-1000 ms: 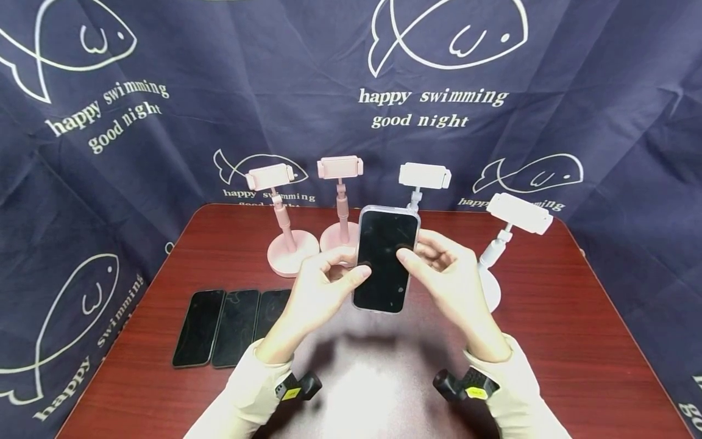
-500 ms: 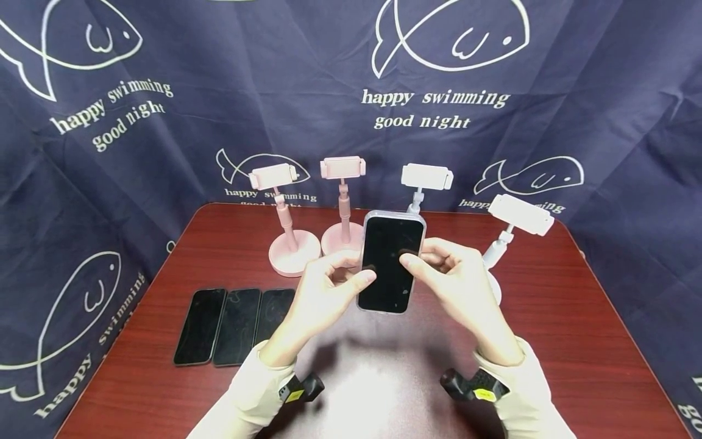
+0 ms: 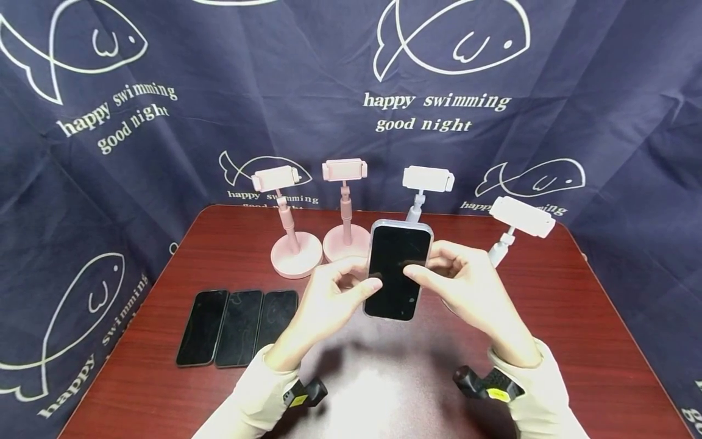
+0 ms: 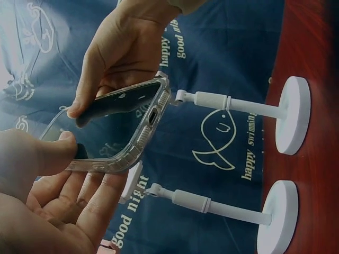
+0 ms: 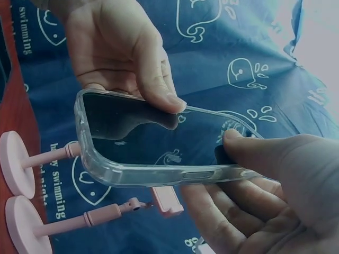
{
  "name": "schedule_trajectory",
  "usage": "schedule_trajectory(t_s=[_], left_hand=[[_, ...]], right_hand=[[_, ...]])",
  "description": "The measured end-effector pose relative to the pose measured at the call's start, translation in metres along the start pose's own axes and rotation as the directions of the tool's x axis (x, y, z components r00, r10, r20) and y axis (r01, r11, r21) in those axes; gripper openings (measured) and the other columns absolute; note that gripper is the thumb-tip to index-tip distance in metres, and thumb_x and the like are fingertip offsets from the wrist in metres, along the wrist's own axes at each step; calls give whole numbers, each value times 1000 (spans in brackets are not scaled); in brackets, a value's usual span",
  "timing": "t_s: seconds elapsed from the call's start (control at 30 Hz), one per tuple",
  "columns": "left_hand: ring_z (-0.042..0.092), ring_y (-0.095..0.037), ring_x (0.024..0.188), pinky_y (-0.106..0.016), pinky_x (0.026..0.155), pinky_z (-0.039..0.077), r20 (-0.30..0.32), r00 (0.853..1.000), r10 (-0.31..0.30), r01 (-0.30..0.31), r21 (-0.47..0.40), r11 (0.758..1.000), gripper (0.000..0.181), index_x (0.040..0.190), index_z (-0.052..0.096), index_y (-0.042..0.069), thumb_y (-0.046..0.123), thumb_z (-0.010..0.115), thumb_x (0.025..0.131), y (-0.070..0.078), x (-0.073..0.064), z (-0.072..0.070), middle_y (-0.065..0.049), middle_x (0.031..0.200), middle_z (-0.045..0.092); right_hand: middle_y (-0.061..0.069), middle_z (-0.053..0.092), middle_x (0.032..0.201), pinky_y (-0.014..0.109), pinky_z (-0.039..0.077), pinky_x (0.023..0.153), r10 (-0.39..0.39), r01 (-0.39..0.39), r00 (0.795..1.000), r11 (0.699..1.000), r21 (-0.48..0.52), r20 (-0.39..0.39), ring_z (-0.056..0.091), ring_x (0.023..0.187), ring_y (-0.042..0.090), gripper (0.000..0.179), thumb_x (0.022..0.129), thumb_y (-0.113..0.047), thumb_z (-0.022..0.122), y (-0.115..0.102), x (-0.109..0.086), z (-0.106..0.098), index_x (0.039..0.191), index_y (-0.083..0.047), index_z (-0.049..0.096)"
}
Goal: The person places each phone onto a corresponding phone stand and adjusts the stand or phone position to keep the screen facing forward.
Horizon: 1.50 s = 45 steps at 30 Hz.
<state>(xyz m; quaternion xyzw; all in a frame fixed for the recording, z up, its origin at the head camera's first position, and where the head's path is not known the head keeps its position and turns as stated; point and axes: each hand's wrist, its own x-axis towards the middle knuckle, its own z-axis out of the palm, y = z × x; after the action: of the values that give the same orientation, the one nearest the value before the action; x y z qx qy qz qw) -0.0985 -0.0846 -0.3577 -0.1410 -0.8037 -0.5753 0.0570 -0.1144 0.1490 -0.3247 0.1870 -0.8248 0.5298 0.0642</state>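
While a big blue cloth (image 3: 307, 79) with white fish on it hangs behind the fingers, a red-brown table (image 3: 581, 317) lies under them. Past the left fingers stand one pink stand (image 3: 287, 219) and, closer to them, another pink stand (image 3: 347, 210). Past the right fingertips is a white stand (image 3: 428, 178), partly hidden by the phone, and beyond the right knuckles is a second white stand (image 3: 522, 216), its bottom hidden by the hand. The left hand (image 3: 329, 299) and the right hand (image 3: 471, 286) pinch one phone (image 3: 400, 250) between them, up above the table. Both thumbs press on its dark glass, and the other fingers are bent behind it. A clear case (image 5: 143, 177) goes around its edges. Out to the left of the left fingers, a far phone (image 3: 202, 328), a middle phone (image 3: 239, 328) and a near phone (image 3: 276, 317) lie flat in a row, side by side. Below the fingers, a black camera (image 3: 304, 393) sits at the left wrist and another black camera (image 3: 488, 385) at the right.
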Motion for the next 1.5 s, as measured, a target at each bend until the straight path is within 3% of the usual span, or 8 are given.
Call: schedule_trajectory(t_s=[0.2,0.4,0.67,0.77,0.97,1.17,1.5], left_hand=[[63,-10,71,-25,67,54,-6,1000,6,-6,-23,1000,15,101,76,13,21,81,89,2,0,1,-3,85,73],[65,-10,73,-25,68,55,-9,1000,1,-2,-56,998,18,105,77,14,19,82,88,3,1,-1,-2,89,74],[75,-11,90,-27,80,59,36,999,10,-5,-131,991,31,121,75,13,15,79,91,3,1,0,-5,107,79],[75,-10,89,-26,80,59,38,999,9,-4,-138,990,30,121,76,12,15,79,91,4,1,4,-4,107,79],[73,-8,84,-26,77,59,7,998,65,-64,-107,992,28,119,76,11,14,79,91,8,3,13,-5,105,79],[73,-8,84,-26,76,59,8,996,92,-91,-93,991,26,117,77,12,14,78,91,11,6,20,-3,103,79],[74,-10,88,-26,79,59,41,995,90,-86,-103,991,26,116,77,11,15,78,91,12,5,22,-5,105,79]], right_hand=[[-2,80,89,20,56,68,-23,20,997,999,-32,-78,75,76,8,11,91,-16,80,-5,-6,3,102,-15,78],[1,80,86,18,51,60,-75,74,985,997,-17,-153,70,67,5,13,88,-8,81,-12,-8,6,100,-14,78],[-22,74,79,14,48,57,-130,120,955,991,-55,-265,65,62,-2,14,83,-1,83,-15,-13,3,93,-10,77],[-22,73,77,14,46,57,-116,104,956,993,-56,-270,63,61,-2,13,84,-2,83,-15,-15,1,92,-10,76],[-9,79,83,17,53,62,-52,47,971,999,-26,-232,72,68,5,17,86,-6,82,-14,-15,-7,101,-11,79],[-10,79,88,17,57,72,-58,77,969,995,67,-242,74,74,9,33,85,4,80,-17,-13,-16,116,-4,73],[-13,77,81,16,52,63,-69,52,975,995,-86,-210,70,64,7,24,85,-6,84,-23,-15,-30,107,-13,76]])
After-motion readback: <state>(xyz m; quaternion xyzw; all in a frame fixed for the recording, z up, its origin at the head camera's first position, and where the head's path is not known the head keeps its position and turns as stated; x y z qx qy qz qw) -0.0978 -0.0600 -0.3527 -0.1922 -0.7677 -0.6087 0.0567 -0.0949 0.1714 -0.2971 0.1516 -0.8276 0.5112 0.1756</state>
